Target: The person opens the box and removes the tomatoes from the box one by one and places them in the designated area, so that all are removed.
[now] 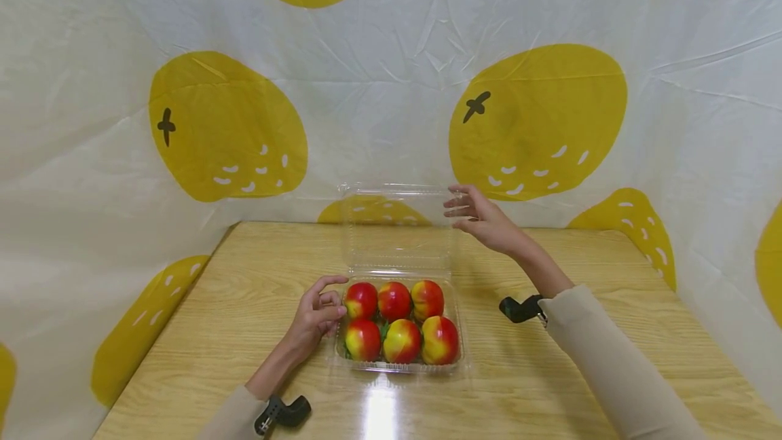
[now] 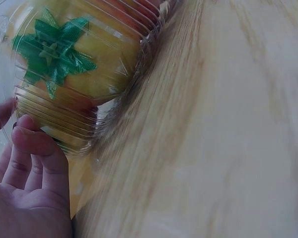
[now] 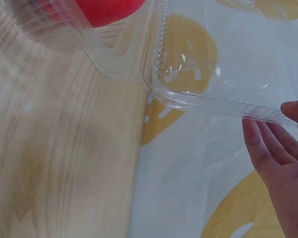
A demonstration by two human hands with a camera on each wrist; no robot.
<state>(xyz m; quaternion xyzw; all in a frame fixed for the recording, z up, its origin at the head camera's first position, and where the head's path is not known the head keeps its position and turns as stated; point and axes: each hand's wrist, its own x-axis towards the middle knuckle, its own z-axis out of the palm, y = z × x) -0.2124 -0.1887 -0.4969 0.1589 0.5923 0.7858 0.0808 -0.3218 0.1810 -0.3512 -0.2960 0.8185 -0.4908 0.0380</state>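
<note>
A clear plastic clamshell container stands on the wooden table with its lid raised upright at the back. Several red and yellow fruits sit in its base in two rows. Green star-shaped leaves show on one fruit's underside in the left wrist view. At the base's left side, my left hand pinches the rim between thumb and fingers. My right hand holds the lid's right edge, with the thumb on one side and fingers on the other.
The wooden table ends at a white curtain printed with large yellow fruits, close behind the lid. Black wrist mounts stick out from both sleeves. A bright light reflection lies on the table in front of the container.
</note>
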